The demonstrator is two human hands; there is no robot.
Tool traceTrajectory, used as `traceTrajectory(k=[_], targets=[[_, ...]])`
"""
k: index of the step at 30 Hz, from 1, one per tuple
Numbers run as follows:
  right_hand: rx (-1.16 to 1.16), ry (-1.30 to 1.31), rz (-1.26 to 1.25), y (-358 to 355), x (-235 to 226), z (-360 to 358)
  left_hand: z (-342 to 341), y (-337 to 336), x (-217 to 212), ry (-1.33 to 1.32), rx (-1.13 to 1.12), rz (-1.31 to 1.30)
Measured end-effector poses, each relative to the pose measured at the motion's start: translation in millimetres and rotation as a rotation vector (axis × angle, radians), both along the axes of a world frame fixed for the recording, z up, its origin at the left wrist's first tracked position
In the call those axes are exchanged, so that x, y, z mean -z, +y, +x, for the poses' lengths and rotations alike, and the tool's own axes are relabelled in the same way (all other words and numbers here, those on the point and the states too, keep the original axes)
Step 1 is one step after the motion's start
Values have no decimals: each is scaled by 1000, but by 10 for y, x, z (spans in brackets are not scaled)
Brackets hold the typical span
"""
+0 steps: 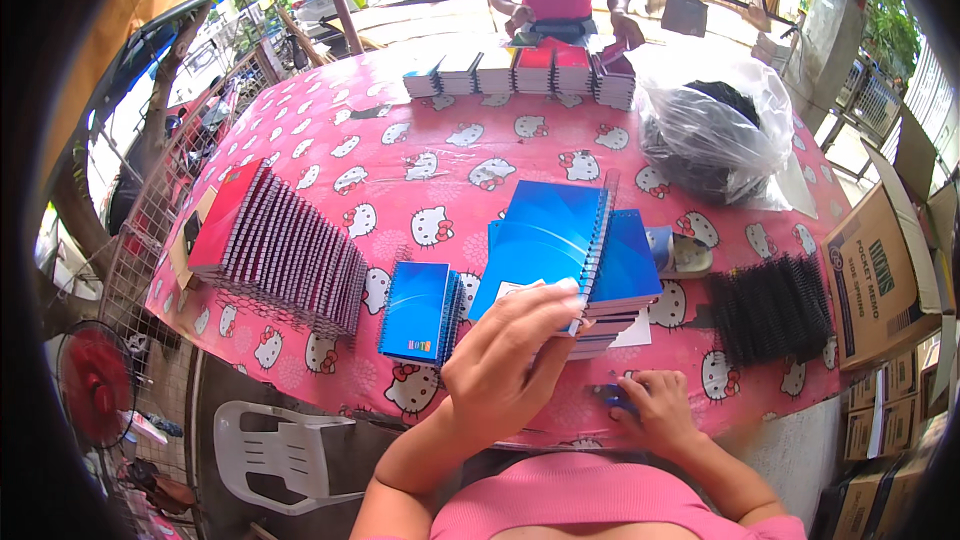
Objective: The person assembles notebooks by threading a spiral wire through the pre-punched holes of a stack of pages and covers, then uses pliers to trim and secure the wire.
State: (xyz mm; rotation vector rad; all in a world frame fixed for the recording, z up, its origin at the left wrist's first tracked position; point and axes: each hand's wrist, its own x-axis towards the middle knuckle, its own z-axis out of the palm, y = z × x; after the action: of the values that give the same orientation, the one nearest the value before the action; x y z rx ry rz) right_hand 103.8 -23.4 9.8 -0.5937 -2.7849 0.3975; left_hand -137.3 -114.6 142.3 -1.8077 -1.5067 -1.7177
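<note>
Outdoor stall, street and greenery behind. Round table [330, 140] w/ pink cartoon-cat cloth fills most of view. Far side: another person in pink top, hands by a row of small notebook stacks [520, 70], some blue, some red. Right: clear plastic bag [715, 125] w/ dark contents; cardboard boxes [880, 280] at table's right edge. Left: long slanted row of red notebooks [285, 245]. Right of centre: pile of black spiral bindings [770, 305]. Centre: stack of blue notebooks [625, 270], and a small blue stack [418, 310] lying to its left. Left hand [505, 365] holds a blue notebook [548, 240] tilted up over the centre stack, fingers closed on its lower edge. Right hand [655, 410] rests at near table edge, fingers curled round a small blue tool [612, 398]; mostly hidden.
</note>
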Motion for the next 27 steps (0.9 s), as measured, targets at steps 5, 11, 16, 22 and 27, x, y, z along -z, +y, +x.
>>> traceTrajectory(k=[5,11,16,22,27], targets=[[-59,418,-107,-35,-1126,-193,11,18,43,-20,-54,66],[-47,464,122,21,-1584,-515,35,31,18,-16,-41,72],[-173,415,-616,97,-1544,-558,-8,-15,35,87,-52,138],[-212,446,-1286,-36,-1155,-659,-264,-84,35,93,-120,226],[-37,193,-13,-46,-29,-247,-579,-746,-370,305,-714,467]])
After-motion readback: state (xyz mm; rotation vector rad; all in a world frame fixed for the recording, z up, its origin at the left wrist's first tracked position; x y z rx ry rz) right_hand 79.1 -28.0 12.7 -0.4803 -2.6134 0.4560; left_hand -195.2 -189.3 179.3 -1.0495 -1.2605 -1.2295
